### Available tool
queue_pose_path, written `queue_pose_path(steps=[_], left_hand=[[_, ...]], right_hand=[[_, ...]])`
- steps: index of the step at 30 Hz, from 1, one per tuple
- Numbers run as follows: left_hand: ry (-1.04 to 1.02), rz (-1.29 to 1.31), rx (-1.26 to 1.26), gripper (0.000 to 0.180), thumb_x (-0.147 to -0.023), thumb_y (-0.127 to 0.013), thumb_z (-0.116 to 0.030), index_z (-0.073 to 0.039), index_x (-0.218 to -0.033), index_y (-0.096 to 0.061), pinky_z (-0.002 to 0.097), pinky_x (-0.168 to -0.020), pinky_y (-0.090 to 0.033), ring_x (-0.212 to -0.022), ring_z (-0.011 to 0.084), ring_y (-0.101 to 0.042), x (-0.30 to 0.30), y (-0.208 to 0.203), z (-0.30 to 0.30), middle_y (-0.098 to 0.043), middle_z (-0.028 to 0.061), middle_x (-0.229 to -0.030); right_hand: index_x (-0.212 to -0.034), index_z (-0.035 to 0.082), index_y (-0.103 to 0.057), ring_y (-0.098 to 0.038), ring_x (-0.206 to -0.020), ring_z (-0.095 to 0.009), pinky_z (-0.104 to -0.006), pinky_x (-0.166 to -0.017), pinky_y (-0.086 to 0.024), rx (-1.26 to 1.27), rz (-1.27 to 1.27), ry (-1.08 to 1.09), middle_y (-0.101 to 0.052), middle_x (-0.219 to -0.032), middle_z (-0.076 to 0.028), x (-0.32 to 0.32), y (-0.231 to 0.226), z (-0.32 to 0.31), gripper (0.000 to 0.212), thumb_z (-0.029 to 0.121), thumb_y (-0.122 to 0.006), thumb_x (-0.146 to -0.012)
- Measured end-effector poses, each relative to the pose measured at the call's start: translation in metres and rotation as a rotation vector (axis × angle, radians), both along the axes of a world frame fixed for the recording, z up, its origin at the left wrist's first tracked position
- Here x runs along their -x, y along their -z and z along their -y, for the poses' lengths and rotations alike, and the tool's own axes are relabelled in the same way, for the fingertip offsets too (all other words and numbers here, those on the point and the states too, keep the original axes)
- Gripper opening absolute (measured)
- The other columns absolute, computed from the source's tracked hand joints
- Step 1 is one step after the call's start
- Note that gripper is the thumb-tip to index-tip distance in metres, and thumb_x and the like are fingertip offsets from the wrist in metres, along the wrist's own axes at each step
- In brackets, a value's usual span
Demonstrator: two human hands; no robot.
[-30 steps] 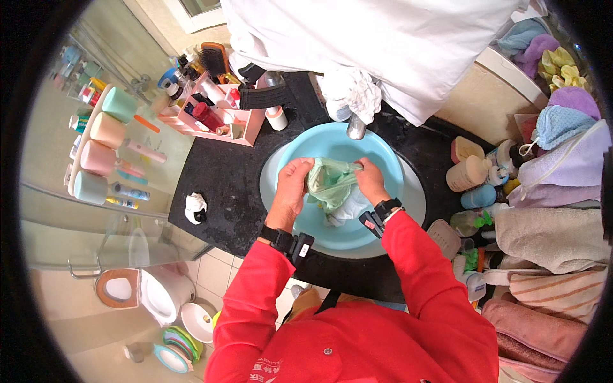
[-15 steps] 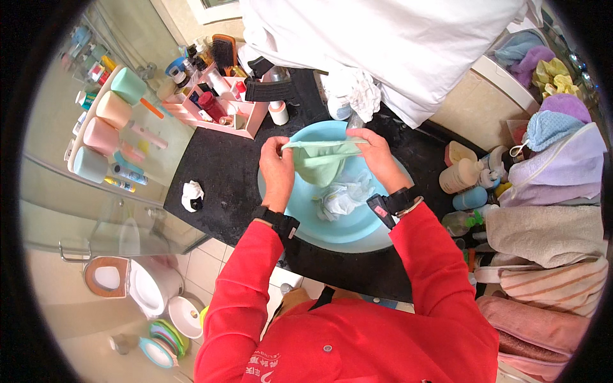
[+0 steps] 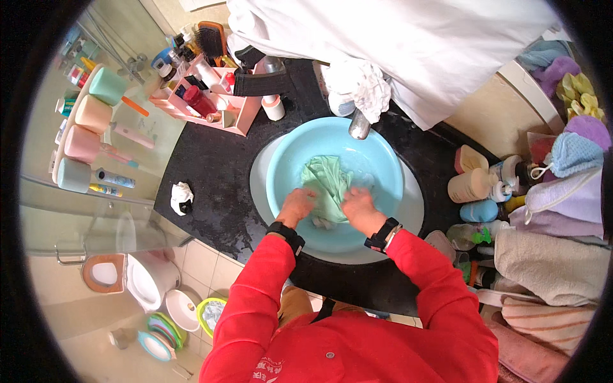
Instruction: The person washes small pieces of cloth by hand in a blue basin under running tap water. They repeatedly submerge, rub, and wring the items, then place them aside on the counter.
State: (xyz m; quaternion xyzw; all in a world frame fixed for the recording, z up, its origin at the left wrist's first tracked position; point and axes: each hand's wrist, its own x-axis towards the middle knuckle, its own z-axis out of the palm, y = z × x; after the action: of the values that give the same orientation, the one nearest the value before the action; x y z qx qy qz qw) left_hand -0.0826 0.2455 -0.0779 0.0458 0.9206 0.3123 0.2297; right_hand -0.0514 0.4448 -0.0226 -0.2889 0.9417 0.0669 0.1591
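In the blue basin (image 3: 290, 143) lies a wet, pale green garment (image 3: 327, 182), bunched and partly spread. My left hand (image 3: 298, 205) grips its left side, fingers closed and somewhat blurred. On its right side is my right hand (image 3: 361, 209), also closed on the fabric and smeared by motion. A small part of a whitish cloth (image 3: 322, 223) shows under the green fabric near my hands; the rest of it is hidden. The metal faucet (image 3: 359, 127) overhangs the basin's far rim.
The basin sits in a white sink (image 3: 414, 220) set into a black counter (image 3: 220, 172). A pink organizer (image 3: 239, 118) with bottles stands at the far left. Bottles (image 3: 468, 186) and hanging towels (image 3: 543, 262) line the right. A white sheet (image 3: 396, 48) drapes behind the faucet.
Both hands have come down and nearer to me, bringing the green garment from above the basin into it. The whitish cloth is now mostly covered.
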Motion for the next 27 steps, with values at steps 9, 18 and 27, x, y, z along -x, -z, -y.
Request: queue_pose_path(steps=[9, 18, 27], left_hand=[[0.319, 0.068, 0.002, 0.037, -0.075, -0.058, -0.02, -0.006, -0.109, -0.062, 0.0369, -0.088, -0.044, -0.104, 0.0353, -0.055, 0.016, 0.028, -0.025, -0.06, 0.0171, -0.112], [-0.725, 0.454, -0.5, 0.066, -0.084, -0.053, -0.042, -0.008, -0.136, -0.032, 0.0614, -0.09, -0.033, -0.126, 0.0366, -0.034, 0.019, 0.015, -0.018, -0.031, 0.018, -0.14], [-1.158, 0.927, -0.889, 0.071, -0.089, -0.033, -0.057, -0.011, -0.142, -0.021, 0.0709, -0.093, -0.018, -0.131, 0.0396, -0.026, 0.001, -0.011, -0.032, -0.026, 0.0188, -0.143]], right_hand=[[-0.118, 0.016, -0.057, -0.045, -0.118, -0.032, -0.0462, -0.093, -0.04, 0.334, 0.034, 0.262, -0.045, -0.132, -0.01, 0.064, 0.055, 0.001, 0.054, 0.027, -0.072, -0.067], [-0.127, 0.009, -0.048, -0.034, -0.127, -0.028, -0.0587, -0.096, -0.031, 0.187, 0.109, -0.088, -0.035, -0.14, -0.006, 0.073, 0.074, 0.019, 0.064, 0.029, -0.07, -0.069], [-0.121, 0.008, -0.052, -0.051, -0.107, -0.031, -0.0393, -0.085, -0.046, 0.424, -0.081, 0.824, -0.053, -0.117, -0.016, 0.04, 0.073, 0.001, 0.058, 0.024, -0.072, -0.069]])
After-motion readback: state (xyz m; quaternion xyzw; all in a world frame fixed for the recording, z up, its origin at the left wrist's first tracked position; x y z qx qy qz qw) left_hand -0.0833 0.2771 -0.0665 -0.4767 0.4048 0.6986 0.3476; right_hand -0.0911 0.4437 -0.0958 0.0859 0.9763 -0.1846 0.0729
